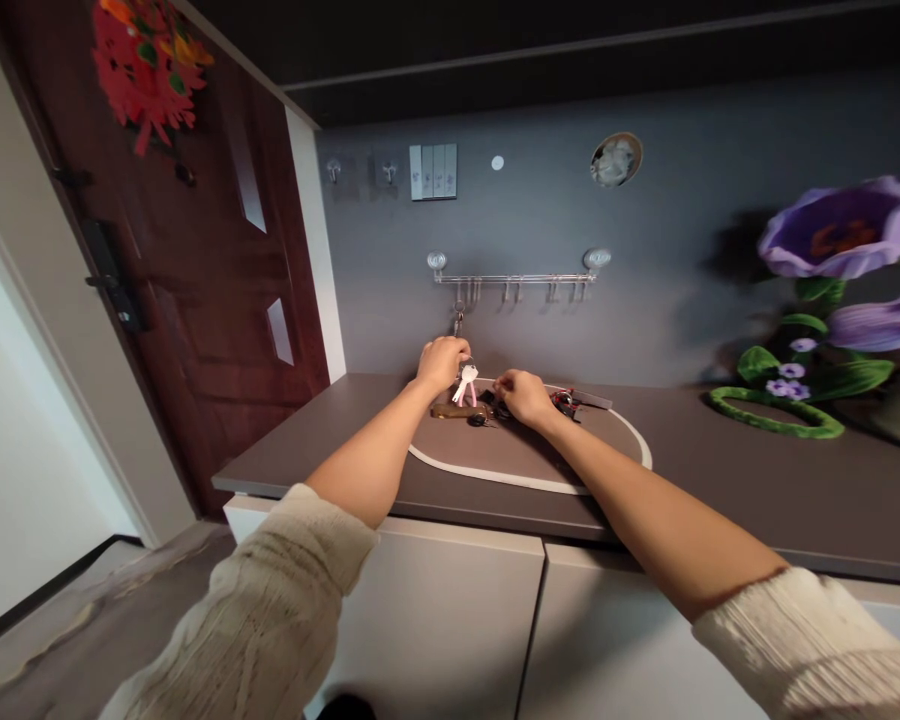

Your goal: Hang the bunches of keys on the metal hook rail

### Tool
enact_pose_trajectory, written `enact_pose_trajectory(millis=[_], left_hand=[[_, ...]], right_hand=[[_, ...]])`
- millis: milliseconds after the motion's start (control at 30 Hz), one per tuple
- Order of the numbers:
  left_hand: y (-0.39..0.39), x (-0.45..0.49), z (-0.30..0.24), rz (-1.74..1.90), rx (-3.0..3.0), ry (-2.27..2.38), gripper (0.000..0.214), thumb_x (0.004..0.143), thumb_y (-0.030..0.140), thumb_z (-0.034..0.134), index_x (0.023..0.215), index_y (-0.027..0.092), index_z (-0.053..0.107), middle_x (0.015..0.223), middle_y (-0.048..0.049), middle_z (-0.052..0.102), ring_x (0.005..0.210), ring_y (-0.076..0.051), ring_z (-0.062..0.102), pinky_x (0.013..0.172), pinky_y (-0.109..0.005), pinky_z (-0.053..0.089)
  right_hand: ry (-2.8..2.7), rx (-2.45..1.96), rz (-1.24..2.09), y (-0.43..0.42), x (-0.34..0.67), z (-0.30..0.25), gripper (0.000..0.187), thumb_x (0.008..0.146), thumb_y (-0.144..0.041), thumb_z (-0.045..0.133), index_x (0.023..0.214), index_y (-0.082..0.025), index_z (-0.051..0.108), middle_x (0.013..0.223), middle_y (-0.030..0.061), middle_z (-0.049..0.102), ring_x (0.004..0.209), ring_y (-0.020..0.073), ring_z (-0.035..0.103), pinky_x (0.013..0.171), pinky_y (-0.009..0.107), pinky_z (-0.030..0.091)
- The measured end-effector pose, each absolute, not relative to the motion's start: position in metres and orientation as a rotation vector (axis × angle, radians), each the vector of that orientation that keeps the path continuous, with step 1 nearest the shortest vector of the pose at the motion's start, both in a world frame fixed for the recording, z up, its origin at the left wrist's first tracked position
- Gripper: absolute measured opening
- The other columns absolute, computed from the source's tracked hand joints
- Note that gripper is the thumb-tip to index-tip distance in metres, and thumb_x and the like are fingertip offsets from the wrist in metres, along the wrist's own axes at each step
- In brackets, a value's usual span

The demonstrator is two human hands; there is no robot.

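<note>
My left hand (442,362) is closed at a bunch of keys (466,382), with pale and pink pieces hanging below the fingers. Above that hand, a keychain (460,322) hangs from the left end of a clear hook rail (517,279) on the wall. My right hand (526,398) is low over the counter, its fingers curled together among small dark items; what they hold is hidden. Under the keys lies a flat brown piece (450,411), with a black fob (478,420) beside it. A red and black bundle (566,403) rests right of my right hand.
A white oval outline (495,480) surrounds the small items on the brown counter (307,430). Purple artificial flowers (844,235) and a green ring (776,425) stand at right. A switch panel (433,172) is on the wall; a dark red door (217,250) is at left.
</note>
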State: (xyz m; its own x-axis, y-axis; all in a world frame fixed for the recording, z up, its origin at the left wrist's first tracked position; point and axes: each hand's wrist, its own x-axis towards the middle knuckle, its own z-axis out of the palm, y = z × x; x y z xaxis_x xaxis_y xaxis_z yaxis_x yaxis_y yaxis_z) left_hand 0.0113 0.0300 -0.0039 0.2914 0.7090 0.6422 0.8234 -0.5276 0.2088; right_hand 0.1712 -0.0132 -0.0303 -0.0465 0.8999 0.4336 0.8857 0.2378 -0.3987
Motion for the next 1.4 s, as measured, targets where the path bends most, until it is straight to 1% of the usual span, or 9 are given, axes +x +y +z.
enact_pose_trajectory(millis=[167, 333, 433, 600, 733, 833, 1067, 1233, 1400], left_hand=[[0.029, 0.013, 0.004, -1.258, -2.415, -1.427, 0.017, 0.079, 0.016, 0.047, 0.079, 0.019, 0.064, 0.092, -0.0038, 0.063, 0.088, -0.015, 0.053, 0.081, -0.025, 0.037], [0.024, 0.016, 0.012, -1.569, -2.447, -1.405, 0.015, 0.078, 0.014, 0.048, 0.077, 0.015, 0.064, 0.085, -0.0038, 0.064, 0.080, -0.013, 0.054, 0.077, -0.023, 0.039], [0.021, 0.020, 0.015, -1.799, -2.467, -1.450, 0.014, 0.076, 0.015, 0.049, 0.078, 0.013, 0.063, 0.080, -0.0029, 0.064, 0.073, -0.011, 0.054, 0.073, -0.023, 0.041], [0.014, 0.028, 0.017, -2.188, -2.499, -1.432, 0.011, 0.075, 0.015, 0.052, 0.076, 0.012, 0.062, 0.075, -0.0031, 0.063, 0.068, -0.010, 0.054, 0.070, -0.024, 0.042], [0.008, 0.035, 0.016, -2.362, -2.549, -1.417, 0.008, 0.073, 0.014, 0.054, 0.074, 0.011, 0.061, 0.069, -0.0023, 0.062, 0.063, -0.009, 0.053, 0.068, -0.024, 0.042], [0.005, 0.039, 0.014, -2.451, -2.577, -1.414, 0.006, 0.072, 0.014, 0.055, 0.072, 0.012, 0.061, 0.067, -0.0018, 0.062, 0.062, -0.009, 0.053, 0.069, -0.025, 0.043], [0.001, 0.043, 0.009, -2.475, -2.588, -1.445, 0.006, 0.072, 0.014, 0.057, 0.074, 0.011, 0.062, 0.070, -0.0033, 0.063, 0.064, -0.010, 0.055, 0.069, -0.025, 0.044], [0.000, 0.036, -0.001, -2.273, -2.580, -1.397, 0.008, 0.072, 0.016, 0.056, 0.075, 0.012, 0.062, 0.076, -0.0048, 0.065, 0.070, -0.011, 0.057, 0.071, -0.024, 0.044], [0.004, 0.014, -0.008, -2.010, -2.405, -1.549, 0.017, 0.078, 0.023, 0.049, 0.081, 0.013, 0.062, 0.080, -0.0061, 0.066, 0.072, -0.012, 0.058, 0.070, -0.024, 0.043]], right_hand=[[-1.875, -1.610, 0.054, -0.013, 0.172, -0.031, 0.019, 0.076, -0.016, 0.050, 0.086, -0.015, 0.065, 0.087, 0.0078, 0.068, 0.079, 0.0155, 0.060, 0.069, 0.021, 0.039], [-1.809, -1.506, 0.112, -0.017, 0.171, -0.027, 0.019, 0.077, -0.017, 0.049, 0.087, -0.016, 0.064, 0.085, 0.0059, 0.067, 0.076, 0.0136, 0.058, 0.070, 0.022, 0.039], [-1.740, -1.377, 0.156, -0.019, 0.170, -0.024, 0.018, 0.078, -0.021, 0.048, 0.086, -0.016, 0.063, 0.083, 0.0046, 0.066, 0.074, 0.0125, 0.057, 0.072, 0.023, 0.040], [-1.630, -1.064, 0.215, -0.016, 0.169, -0.021, 0.023, 0.078, -0.033, 0.048, 0.084, -0.016, 0.062, 0.084, 0.0044, 0.065, 0.075, 0.0141, 0.056, 0.073, 0.027, 0.041], [-1.574, -0.930, 0.325, -0.012, 0.169, -0.020, 0.027, 0.076, -0.038, 0.050, 0.087, -0.017, 0.061, 0.084, 0.0039, 0.063, 0.074, 0.0136, 0.055, 0.072, 0.027, 0.041], [-1.535, -0.910, 0.386, -0.012, 0.168, -0.018, 0.027, 0.074, -0.040, 0.052, 0.084, -0.016, 0.060, 0.081, 0.0035, 0.062, 0.071, 0.0130, 0.053, 0.071, 0.027, 0.041], [-1.473, -0.863, 0.466, -0.011, 0.170, -0.017, 0.029, 0.067, -0.043, 0.058, 0.074, -0.016, 0.056, 0.072, 0.0013, 0.058, 0.065, 0.0115, 0.049, 0.066, 0.026, 0.039], [-1.486, -0.888, 0.460, -0.008, 0.173, -0.019, 0.026, 0.067, -0.042, 0.057, 0.072, -0.016, 0.056, 0.068, 0.0005, 0.056, 0.063, 0.0115, 0.047, 0.066, 0.026, 0.038], [-1.450, -0.895, 0.464, -0.007, 0.173, -0.016, 0.024, 0.066, -0.040, 0.057, 0.069, -0.016, 0.055, 0.067, 0.0001, 0.055, 0.064, 0.0118, 0.048, 0.068, 0.028, 0.039]])
